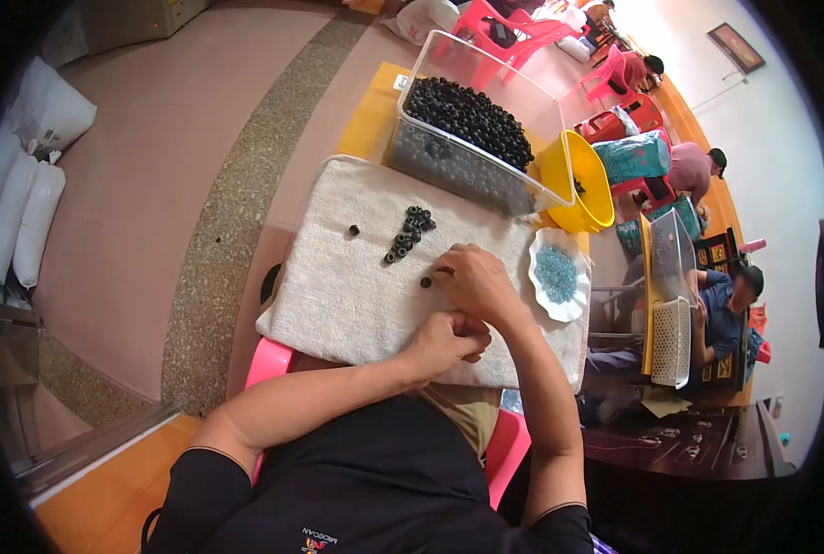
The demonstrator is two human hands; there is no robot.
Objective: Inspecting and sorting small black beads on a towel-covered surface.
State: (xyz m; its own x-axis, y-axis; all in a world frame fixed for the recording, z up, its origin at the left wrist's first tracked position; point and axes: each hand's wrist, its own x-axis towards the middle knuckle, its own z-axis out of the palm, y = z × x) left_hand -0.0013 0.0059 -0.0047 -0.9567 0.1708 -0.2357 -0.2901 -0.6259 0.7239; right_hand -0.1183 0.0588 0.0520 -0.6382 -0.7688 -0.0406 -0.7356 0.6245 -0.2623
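Both hands, head view: over the white cloth (pixel 338 286), close together. Right hand (pixel 472 280): fingers bent downward, tips gathered near the cloth; pinch gap hidden, cannot tell whether loaded. Left hand (pixel 442 346): just nearer the body, fingers curled, thumb brought close to forefinger; cannot tell whether anything small is held.

Single black bead (pixel 427 283): on the cloth, just beside the right fingertips; contact not discernible. Heap of black beads (pixel 418 222): ahead and left of the right hand, loosely spread, probably for easy picking of single pieces. Lone black bead (pixel 354 230): farther left, apart from the heap. Scalloped white dish (pixel 567 310), with pale blue beads (pixel 555 272): near, right of the right hand, probably for a short reach; low rim apparently suited to fingertip access.

Clear bin (pixel 458 175), holding many black pieces: beyond both hands, on the desk (pixel 364 125), likely as bulk supply outside the working area. Yellow bowl (pixel 596 198): beyond and right, next to the bin. Cloth: beneath both hands, probably against rolling.
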